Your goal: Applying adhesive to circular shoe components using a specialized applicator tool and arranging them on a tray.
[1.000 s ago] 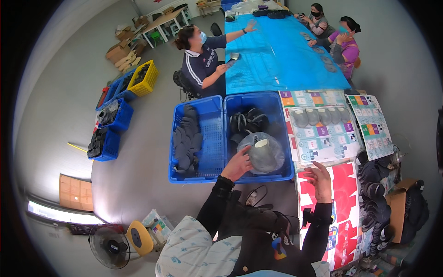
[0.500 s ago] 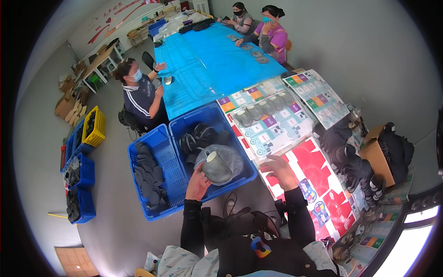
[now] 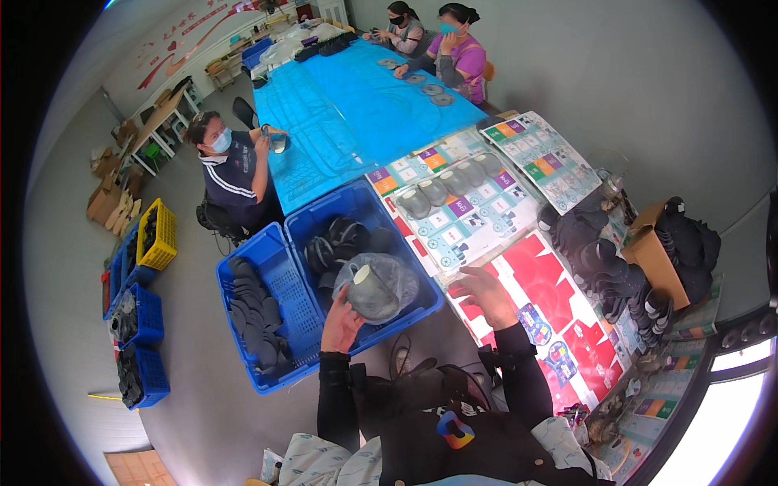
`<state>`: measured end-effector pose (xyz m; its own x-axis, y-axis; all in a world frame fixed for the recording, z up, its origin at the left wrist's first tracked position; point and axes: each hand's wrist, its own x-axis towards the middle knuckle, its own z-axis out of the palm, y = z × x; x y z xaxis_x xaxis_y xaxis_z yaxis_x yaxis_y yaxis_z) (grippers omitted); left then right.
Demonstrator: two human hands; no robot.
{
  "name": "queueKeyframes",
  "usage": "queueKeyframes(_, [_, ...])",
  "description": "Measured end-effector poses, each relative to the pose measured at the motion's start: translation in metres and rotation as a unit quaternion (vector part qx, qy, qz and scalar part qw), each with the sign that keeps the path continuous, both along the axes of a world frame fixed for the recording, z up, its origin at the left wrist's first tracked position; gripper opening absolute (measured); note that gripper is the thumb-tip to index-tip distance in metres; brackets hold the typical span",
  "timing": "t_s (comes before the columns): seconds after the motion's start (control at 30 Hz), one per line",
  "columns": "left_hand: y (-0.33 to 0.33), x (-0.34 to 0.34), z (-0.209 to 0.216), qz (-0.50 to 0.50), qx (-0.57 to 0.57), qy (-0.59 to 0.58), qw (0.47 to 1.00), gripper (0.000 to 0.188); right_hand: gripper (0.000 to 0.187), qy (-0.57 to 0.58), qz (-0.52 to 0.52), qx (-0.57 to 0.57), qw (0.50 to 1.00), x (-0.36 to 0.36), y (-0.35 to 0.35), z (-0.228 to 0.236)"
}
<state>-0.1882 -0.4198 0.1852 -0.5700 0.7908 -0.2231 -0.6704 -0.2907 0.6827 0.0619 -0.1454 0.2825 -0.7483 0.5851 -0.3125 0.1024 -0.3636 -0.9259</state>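
My left hand (image 3: 340, 324) grips a grey, rounded shoe-like piece (image 3: 374, 296) with a pale oval end, its fingers at the piece's left side. The piece is above a blue crate (image 3: 366, 338), in front of a clear plastic bag (image 3: 403, 279). Dark shoe-like pieces (image 3: 348, 235) lie in the same crate. To the right, my right hand (image 3: 486, 298) is empty, fingers stretched apart, over a red and white printed sheet (image 3: 539, 279). Beyond it, several similar grey pieces (image 3: 433, 192) stand in a row on a patterned board (image 3: 478, 231).
An adjoining blue crate (image 3: 312, 320) holds dark flat pieces. Dark shoe parts (image 3: 596, 255) and a cardboard box (image 3: 655, 255) crowd the right. A person (image 3: 235, 174) sits left of the blue-covered table (image 3: 340, 113); two others sit at its far right.
The whole view has shifted slightly, moving the scene leftward. My left hand still holds the grey piece and my right stays open. The seated person at left has brought both hands together around a piece.
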Motion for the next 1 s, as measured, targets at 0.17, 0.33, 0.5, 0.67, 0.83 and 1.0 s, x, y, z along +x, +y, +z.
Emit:
queueKeyframes(0.17, [-0.001,-0.001,0.000,0.001,-0.001,0.006,1.000,0.066,0.051,-0.006,-0.003,-0.002,1.000,-0.002,-0.002,0.003])
queueKeyframes(0.33, [-0.003,0.000,-0.002,0.006,-0.005,0.010,1.000,0.066,0.051,-0.008,0.001,0.001,1.000,-0.003,-0.006,0.008])
queueKeyframes(0.5, [-0.003,0.000,-0.002,0.006,-0.005,0.007,1.000,0.066,0.052,-0.006,0.000,-0.010,1.000,-0.003,-0.007,0.010])
queueKeyframes(0.67, [-0.002,-0.002,-0.004,0.002,0.000,0.004,1.000,0.066,0.052,-0.009,0.002,-0.003,1.000,-0.005,-0.006,0.008])
queueKeyframes(0.83, [-0.003,-0.002,-0.005,-0.001,-0.001,0.001,1.000,0.065,0.052,-0.003,0.002,-0.011,1.000,-0.006,-0.006,0.004])
queueKeyframes(1.0, [-0.006,-0.002,-0.005,0.007,-0.002,-0.001,1.000,0.064,0.057,-0.012,0.032,-0.012,0.999,-0.008,-0.004,0.001])
